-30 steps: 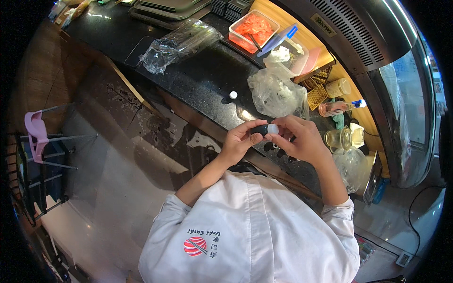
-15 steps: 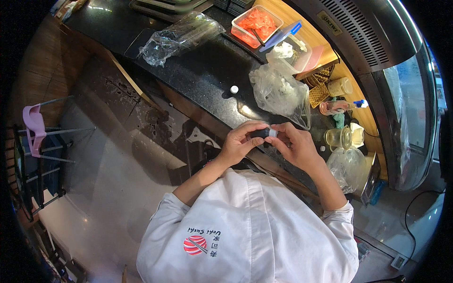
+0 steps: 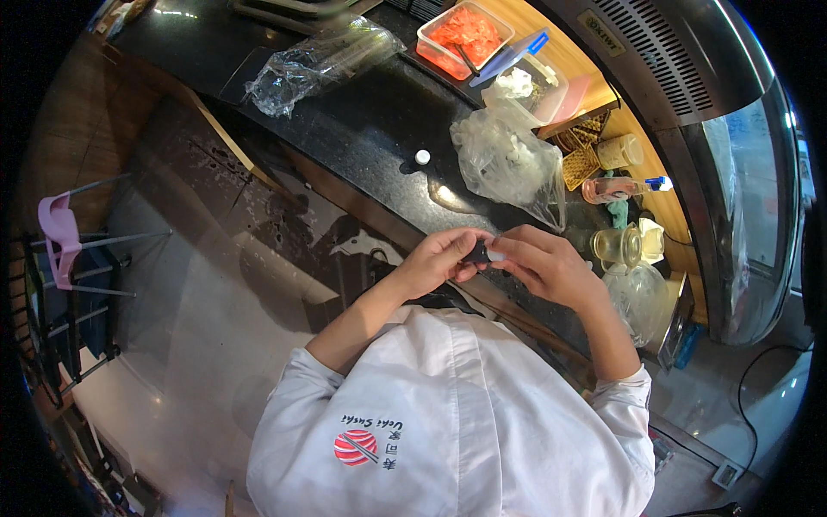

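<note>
Middle of the frame, both hands meet over the front edge of the dark counter (image 3: 370, 112). The left hand (image 3: 435, 263) and right hand (image 3: 543, 267) are each curled nearly closed, fingertips pinching a small dark tube (image 3: 479, 252) with a pale end between them. It's mostly hidden by the fingers, so I can't tell exactly what it is.

My guess is it's light and rigid, and small enough to slip, so a fingertip pinch on each end like this looks like the sensible grip. The pale end looks like the part to hold for twisting.

A little white cap (image 3: 422, 157) sits by itself on the counter above the hands, well apart from them. A crumpled clear bag (image 3: 508, 164) sits just right of it, and a tub (image 3: 465, 36) of orange stuff is at the top.
</note>
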